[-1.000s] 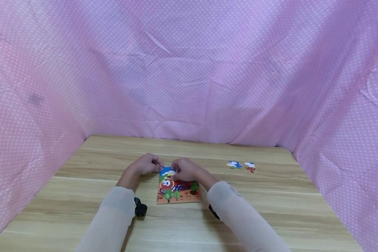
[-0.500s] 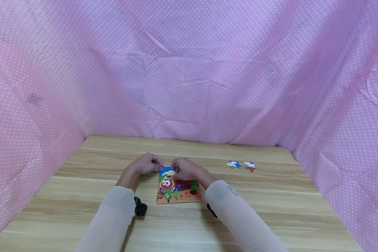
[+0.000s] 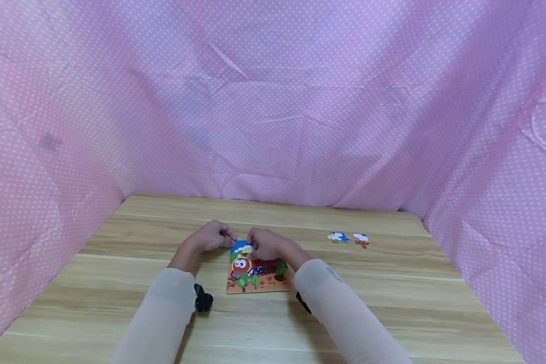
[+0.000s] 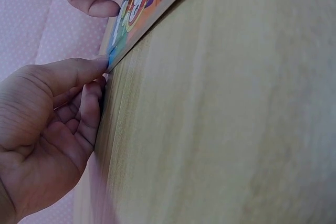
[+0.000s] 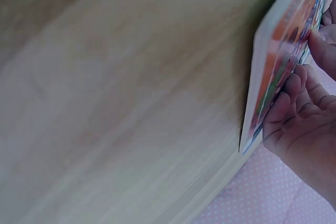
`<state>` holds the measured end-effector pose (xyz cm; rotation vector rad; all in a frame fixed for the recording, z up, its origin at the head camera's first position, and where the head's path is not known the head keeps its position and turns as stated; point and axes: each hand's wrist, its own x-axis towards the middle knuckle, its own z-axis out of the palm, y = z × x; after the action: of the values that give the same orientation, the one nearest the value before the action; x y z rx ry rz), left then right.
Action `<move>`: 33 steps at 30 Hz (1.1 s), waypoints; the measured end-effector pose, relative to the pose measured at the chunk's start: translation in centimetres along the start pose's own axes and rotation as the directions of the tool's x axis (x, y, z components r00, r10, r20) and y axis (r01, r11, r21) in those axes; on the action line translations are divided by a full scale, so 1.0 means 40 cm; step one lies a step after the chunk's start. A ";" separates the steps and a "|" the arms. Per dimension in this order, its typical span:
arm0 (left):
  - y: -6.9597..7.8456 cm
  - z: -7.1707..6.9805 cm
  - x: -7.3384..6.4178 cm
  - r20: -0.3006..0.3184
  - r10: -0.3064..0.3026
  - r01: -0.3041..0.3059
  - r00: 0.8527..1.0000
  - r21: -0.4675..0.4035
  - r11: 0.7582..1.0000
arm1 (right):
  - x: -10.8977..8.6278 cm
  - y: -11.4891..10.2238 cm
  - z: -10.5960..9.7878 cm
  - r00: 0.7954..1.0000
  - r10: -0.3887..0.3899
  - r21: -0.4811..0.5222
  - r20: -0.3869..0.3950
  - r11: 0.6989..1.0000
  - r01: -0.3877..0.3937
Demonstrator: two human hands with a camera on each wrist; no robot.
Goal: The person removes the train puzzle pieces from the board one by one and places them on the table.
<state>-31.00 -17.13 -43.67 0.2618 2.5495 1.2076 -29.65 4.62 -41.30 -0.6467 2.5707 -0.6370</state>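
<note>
A picture jigsaw puzzle (image 3: 264,284) in a flat tray lies on the table, showing a big-eyed red train, green trees and blue sky. At its far left corner my left hand (image 3: 211,236) pinches the edge; in the left wrist view the thumb (image 4: 79,72) lies on top of that corner, the other fingers curled below. My right hand (image 3: 272,245) bends over the puzzle's upper part, thumb and fingertips pinching at a puzzle piece that the hand mostly hides. In the right wrist view its curled fingers (image 5: 281,108) rest along the board's far edge.
Two loose puzzle pieces, one blue and white (image 3: 338,237) and one white and red (image 3: 361,240), lie at the back right of the wooden table (image 3: 391,283). A pink dotted curtain (image 3: 273,126) encloses the back and sides. Black wrist cameras (image 3: 203,302) hang under the sleeves.
Both hands keep their places at the puzzle. The right forearm and sleeve have shifted slightly left; the puzzle and loose pieces stay put.
</note>
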 end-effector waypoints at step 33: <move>0.002 -0.004 0.005 0.008 -0.006 0.006 1.000 0.014 1.000 | 0.009 0.001 0.012 0.991 -0.092 0.199 -0.096 0.974 0.110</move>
<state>-31.25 -17.15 -43.54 0.2612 2.5507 1.1848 -29.73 4.30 -41.79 -0.6973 2.5176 -0.9679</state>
